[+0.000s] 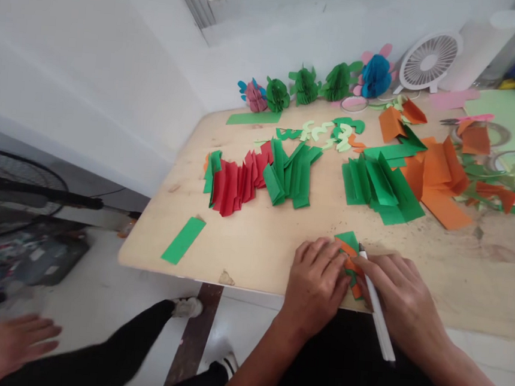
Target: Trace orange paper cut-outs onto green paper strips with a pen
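Near the table's front edge, my left hand (317, 276) presses its bent fingers down on a wavy orange paper cutout (352, 266). Under that cutout lies a green paper strip (349, 239). My right hand (403, 302) is closed around a white marker pen (377, 314), whose dark upper end rises by the index finger and whose body slants down toward me. Some fingers of the right hand also touch the papers from the right; their tips are partly hidden. A loose green strip (183, 240) lies off to the left.
Folded red paper (231, 185), green paper (293, 172) and orange paper (440, 167) lie across the wooden table (253, 246). Honeycomb paper figures (305, 86) and a white fan (429, 61) stand along the wall. A co-worker's hand (10, 339) shows at lower left.
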{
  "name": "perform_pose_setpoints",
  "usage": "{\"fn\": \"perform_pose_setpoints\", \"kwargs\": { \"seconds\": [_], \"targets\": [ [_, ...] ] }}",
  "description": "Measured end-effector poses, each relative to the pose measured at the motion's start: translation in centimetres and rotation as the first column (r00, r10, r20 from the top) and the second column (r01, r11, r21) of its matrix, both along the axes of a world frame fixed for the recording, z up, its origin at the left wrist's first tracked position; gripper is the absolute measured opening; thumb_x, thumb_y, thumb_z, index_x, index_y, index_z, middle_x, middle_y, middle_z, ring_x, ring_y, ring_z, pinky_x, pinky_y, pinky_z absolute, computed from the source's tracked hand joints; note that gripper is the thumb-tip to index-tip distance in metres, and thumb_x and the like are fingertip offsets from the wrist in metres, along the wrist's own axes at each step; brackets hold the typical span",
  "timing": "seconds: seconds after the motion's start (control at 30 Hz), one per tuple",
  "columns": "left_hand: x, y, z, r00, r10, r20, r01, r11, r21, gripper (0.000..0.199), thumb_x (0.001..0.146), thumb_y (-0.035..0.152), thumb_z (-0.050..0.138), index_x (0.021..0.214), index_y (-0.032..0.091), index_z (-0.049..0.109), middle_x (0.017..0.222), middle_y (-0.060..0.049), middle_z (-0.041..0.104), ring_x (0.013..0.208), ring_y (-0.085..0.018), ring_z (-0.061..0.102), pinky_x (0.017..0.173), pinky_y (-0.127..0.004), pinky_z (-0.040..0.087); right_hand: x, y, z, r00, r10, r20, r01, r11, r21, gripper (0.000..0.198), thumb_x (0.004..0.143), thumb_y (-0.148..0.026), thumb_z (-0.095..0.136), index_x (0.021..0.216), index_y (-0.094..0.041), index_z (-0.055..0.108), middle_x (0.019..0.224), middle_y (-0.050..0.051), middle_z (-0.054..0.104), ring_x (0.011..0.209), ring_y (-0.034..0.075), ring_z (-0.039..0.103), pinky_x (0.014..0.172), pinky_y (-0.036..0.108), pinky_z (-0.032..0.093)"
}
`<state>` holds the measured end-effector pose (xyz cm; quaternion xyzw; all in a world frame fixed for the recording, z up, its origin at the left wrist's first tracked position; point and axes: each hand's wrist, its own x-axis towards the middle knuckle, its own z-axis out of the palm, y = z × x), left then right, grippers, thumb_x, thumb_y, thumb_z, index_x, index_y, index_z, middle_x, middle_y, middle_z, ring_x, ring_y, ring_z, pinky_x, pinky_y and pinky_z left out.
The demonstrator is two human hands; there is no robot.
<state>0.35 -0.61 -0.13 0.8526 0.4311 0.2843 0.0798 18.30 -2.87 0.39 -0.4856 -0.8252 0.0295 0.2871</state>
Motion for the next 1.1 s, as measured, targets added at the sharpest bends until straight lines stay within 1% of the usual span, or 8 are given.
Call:
{"fn": "perform_pose_setpoints", "kwargs": {
  "seconds": [0.2,0.43,0.57,0.63,0.8,0.9,1.0,1.1],
  "targets": [
    [0.01,0.1,-0.02,1.0,0.004,-0.001,-0.004,1.0,-0.004,0.024,0.094,0.028,0.05,0.109,0.016,0.064,0.123,-0.008,0.066,0.118,-0.026,0.055,0.101,-0.047,0.042,-0.06,0.0,0.03,1.0,-0.002,-0.017,0.002,1.0,-0.001,0.026,0.093,-0.018,0.05,0.118,-0.016,0.058,0.091,0.009,0.066,0.082,0.023,0.056,0.072,0.036,0.039],
    [-0.16,0.31,0.09,1.0,-0.007,0.026,0.008,1.0,-0.015,0.023,0.095,0.028,0.048,0.108,0.016,0.063,0.124,-0.007,0.066,0.118,-0.025,0.054,0.1,-0.046,0.041,0.06,0.08,0.05,1.0,0.002,-0.008,-0.002,1.0,0.004,0.026,0.093,-0.018,0.05,0.118,-0.017,0.058,0.091,0.009,0.066,0.083,0.023,0.056,0.073,0.036,0.04],
    [-0.22,0.34,0.24,1.0,-0.013,0.004,0.013,0.999,-0.048,0.024,0.094,0.029,0.05,0.109,0.016,0.063,0.124,-0.008,0.065,0.12,-0.025,0.053,0.101,-0.045,0.041,0.19,0.19,0.23,1.0,0.006,0.011,-0.006,1.0,0.009,0.029,0.092,-0.018,0.051,0.12,-0.018,0.058,0.092,0.01,0.067,0.086,0.024,0.058,0.072,0.036,0.04],
    [-0.23,0.36,0.3,1.0,-0.015,0.004,0.015,0.998,-0.066,0.025,0.094,0.03,0.05,0.11,0.016,0.063,0.125,-0.009,0.065,0.122,-0.025,0.052,0.102,-0.045,0.04,0.18,0.25,0.39,1.0,0.004,0.019,-0.004,1.0,0.001,0.029,0.092,-0.017,0.052,0.12,-0.017,0.058,0.09,0.009,0.067,0.082,0.023,0.057,0.071,0.036,0.039],
    [-0.23,0.45,0.32,1.0,-0.011,0.004,0.011,0.995,-0.103,0.025,0.095,0.03,0.049,0.109,0.016,0.064,0.126,-0.008,0.065,0.122,-0.025,0.052,0.104,-0.044,0.037,0.12,0.36,0.66,0.999,-0.006,0.051,0.006,1.0,-0.002,0.025,0.091,-0.017,0.053,0.116,-0.018,0.059,0.09,0.008,0.067,0.081,0.022,0.056,0.072,0.035,0.039],
    [-0.24,0.47,0.33,1.0,-0.007,0.002,0.007,0.993,-0.115,0.025,0.094,0.031,0.05,0.109,0.016,0.064,0.126,-0.008,0.065,0.122,-0.024,0.052,0.104,-0.043,0.036,0.26,0.33,0.75,0.999,-0.006,0.033,0.007,1.0,-0.025,0.028,0.091,-0.018,0.053,0.118,-0.018,0.058,0.091,0.008,0.067,0.082,0.022,0.057,0.072,0.035,0.04],
    [-0.29,0.46,0.35,1.0,-0.012,0.01,0.013,0.994,-0.109,0.027,0.094,0.033,0.051,0.109,0.016,0.064,0.126,-0.008,0.065,0.122,-0.025,0.052,0.104,-0.043,0.036,0.51,0.24,0.84,1.0,0.019,0.009,-0.018,0.999,-0.043,0.032,0.091,-0.018,0.054,0.123,-0.019,0.057,0.093,0.008,0.068,0.084,0.022,0.058,0.073,0.035,0.042],
    [-0.31,0.44,0.4,1.0,-0.017,0.019,0.019,0.994,-0.107,0.029,0.094,0.036,0.051,0.109,0.014,0.064,0.127,-0.009,0.064,0.122,-0.026,0.052,0.104,-0.044,0.036,0.71,0.11,0.9,0.999,0.037,0.008,-0.036,0.998,-0.053,0.033,0.09,-0.017,0.056,0.123,-0.019,0.057,0.095,0.008,0.069,0.087,0.023,0.06,0.074,0.035,0.043]
  ]
}}
